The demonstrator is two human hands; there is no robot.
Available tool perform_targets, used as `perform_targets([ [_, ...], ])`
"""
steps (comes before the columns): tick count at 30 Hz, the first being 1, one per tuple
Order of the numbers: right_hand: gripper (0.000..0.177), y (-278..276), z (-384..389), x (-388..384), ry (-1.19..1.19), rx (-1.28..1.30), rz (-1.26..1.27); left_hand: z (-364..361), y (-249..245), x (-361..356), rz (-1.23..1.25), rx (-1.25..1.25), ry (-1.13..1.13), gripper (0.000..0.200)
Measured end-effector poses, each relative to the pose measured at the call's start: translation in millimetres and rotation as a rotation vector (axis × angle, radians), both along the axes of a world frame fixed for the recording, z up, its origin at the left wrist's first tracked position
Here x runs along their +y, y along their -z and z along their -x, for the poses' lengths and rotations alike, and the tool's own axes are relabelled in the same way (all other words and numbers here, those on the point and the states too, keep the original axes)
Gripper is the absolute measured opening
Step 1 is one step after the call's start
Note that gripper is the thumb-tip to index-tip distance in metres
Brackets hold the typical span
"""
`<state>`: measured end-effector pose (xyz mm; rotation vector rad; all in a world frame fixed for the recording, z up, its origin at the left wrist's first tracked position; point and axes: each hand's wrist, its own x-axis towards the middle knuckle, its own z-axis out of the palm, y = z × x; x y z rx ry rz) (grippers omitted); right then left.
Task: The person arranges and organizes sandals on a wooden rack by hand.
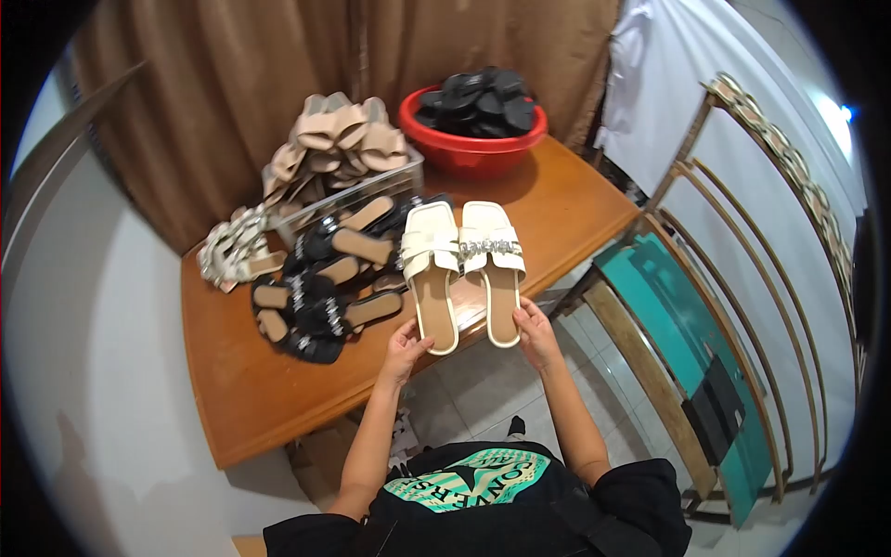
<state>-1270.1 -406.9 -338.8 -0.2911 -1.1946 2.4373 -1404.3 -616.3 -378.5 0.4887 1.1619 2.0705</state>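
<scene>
Head | left hand (405, 352), right hand (538, 336) pinch cream sandals (432, 269) | red basin (473, 161): black footwear (480, 100) | crate (348, 195): tan sandals (339, 130)

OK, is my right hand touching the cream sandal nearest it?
Touching. The head view shows the right hand gripping that cream sandal by its heel end, thumb against the outer edge.

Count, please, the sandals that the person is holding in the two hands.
2. One cream sandal is in the left hand, and the other cream sandal is in the right hand. I see no others held.
</scene>
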Motion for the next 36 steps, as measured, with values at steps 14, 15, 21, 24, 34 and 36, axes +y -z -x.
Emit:
perform_targets([
  [14, 0.032, -123.0, -119.1, 231.9, 0.48, 0.097, -0.348, -43.2, -122.6, 317.9, -0.261, 0.21, 0.372, 0.05],
  [15, 0.032, -132.6, -129.4, 244.0, 0.503, 0.096, -0.353, -51.2, -130.4, 337.7, -0.305, 0.221, 0.384, 0.051],
  [21, 0.033, -192.4, -175.0, 316.0, 0.592, -0.03, -0.554, -86.0, -175.8, 444.2, -0.444, 0.261, 0.49, 0.05],
  [24, 0.038, -228.7, -185.5, 343.1, 0.641, -0.027, -0.64, -95.6, -209.0, 491.4, -0.5, 0.308, 0.52, 0.048],
  [34, 0.033, -338.6, -178.6, 446.1, 0.833, 0.072, -0.776, -72.2, -355.0, 634.2, -0.54, 0.357, 0.642, 0.042],
  [36, 0.031, -356.6, -171.3, 472.1, 0.864, 0.075, -0.783, -60.7, -379.2, 663.8, -0.529, 0.424, 0.615, 0.045],
])
